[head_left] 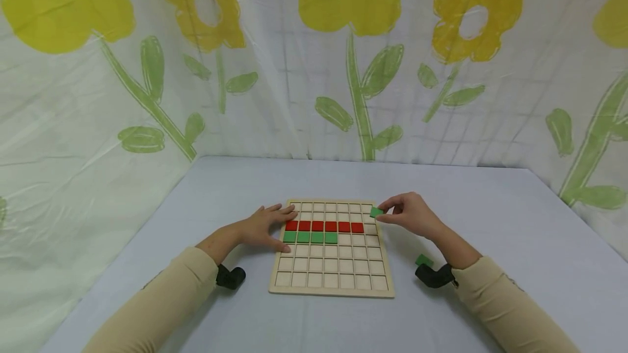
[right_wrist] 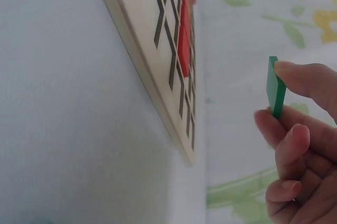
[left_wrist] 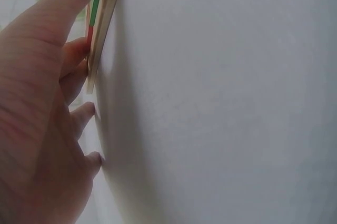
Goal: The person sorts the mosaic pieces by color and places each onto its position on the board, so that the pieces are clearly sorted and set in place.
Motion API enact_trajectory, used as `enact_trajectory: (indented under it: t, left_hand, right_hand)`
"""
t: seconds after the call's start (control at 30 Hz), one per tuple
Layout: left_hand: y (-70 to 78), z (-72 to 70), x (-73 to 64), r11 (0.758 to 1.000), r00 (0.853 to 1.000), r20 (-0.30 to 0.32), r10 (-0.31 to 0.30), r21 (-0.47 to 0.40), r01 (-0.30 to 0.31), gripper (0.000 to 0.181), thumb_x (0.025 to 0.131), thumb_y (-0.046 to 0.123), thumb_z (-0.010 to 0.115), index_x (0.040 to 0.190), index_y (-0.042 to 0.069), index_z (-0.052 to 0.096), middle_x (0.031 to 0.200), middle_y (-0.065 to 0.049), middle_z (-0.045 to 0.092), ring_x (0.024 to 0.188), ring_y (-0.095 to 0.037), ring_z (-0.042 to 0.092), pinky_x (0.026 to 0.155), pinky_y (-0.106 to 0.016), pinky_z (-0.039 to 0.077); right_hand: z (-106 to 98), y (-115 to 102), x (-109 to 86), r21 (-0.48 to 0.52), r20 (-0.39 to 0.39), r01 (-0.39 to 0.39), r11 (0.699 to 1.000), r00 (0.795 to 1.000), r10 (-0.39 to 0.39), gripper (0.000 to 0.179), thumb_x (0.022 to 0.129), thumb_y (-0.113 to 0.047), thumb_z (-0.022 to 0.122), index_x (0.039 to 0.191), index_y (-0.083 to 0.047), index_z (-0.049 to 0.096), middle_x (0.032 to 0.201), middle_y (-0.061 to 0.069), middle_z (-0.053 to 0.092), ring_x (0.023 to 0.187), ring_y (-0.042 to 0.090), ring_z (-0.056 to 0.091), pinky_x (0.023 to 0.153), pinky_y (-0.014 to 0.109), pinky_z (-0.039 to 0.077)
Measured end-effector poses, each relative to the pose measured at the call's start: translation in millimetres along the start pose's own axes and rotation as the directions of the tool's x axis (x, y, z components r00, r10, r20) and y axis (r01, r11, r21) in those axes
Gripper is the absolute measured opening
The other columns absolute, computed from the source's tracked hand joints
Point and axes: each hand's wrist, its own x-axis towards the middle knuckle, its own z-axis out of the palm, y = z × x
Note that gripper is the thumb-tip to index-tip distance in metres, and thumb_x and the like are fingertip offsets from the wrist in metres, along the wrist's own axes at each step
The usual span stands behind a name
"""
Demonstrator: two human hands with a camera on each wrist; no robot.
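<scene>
A wooden grid board (head_left: 331,282) lies on the table, divided into square cells. Red square tiles (head_left: 331,226) fill most of one row, and several green square tiles (head_left: 303,237) lie in the row nearer the person. My left hand (head_left: 262,227) rests with spread fingers on the board's left edge; in the left wrist view, thumb and some fingertips touch the board while others reach the table. Between thumb and fingers, my right hand (head_left: 412,215) pinches a green tile (right_wrist: 274,88), held above the board's far right corner. That tile is apart from the board in the right wrist view.
Another green tile (head_left: 424,260) lies on the white table (head_left: 441,320) right of the board, close to the black device (head_left: 434,275) on the right wrist. A second black device (head_left: 230,277) is on the left wrist. Behind the table hangs a flower-printed curtain (head_left: 275,70).
</scene>
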Motion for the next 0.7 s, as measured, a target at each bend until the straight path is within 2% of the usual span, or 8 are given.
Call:
enact_trajectory:
  t: [0.3,0.7]
  left_hand:
    - [-0.1,0.3,0.0,1.0,1.0,0.002,-0.004,0.011,0.004,0.089,0.074,0.054,0.071,0.146,0.019,0.032,0.156,0.0,0.021,0.145,-0.032,0.006,0.113,-0.06,0.001]
    - [0.5,-0.7,-0.4,1.0,1.0,0.002,-0.006,0.003,0.006,0.089,0.073,0.054,0.071,0.146,0.019,0.033,0.156,0.0,0.021,0.145,-0.032,0.006,0.114,-0.06,0.001]
  right_hand:
    - [7,-9,3.7,0.017,0.027,-0.005,1.0,1.0,0.004,0.025,0.077,-0.021,0.076,0.094,-0.003,0.073,0.081,0.005,0.067,0.054,0.01,0.042,0.047,0.022,0.037]
    - [17,-16,9.5,0.01,0.097,0.003,1.0,0.995,-0.004,0.024,0.076,-0.021,0.076,0.093,-0.004,0.073,0.084,0.005,0.07,0.058,0.012,0.05,0.049,0.023,0.043]
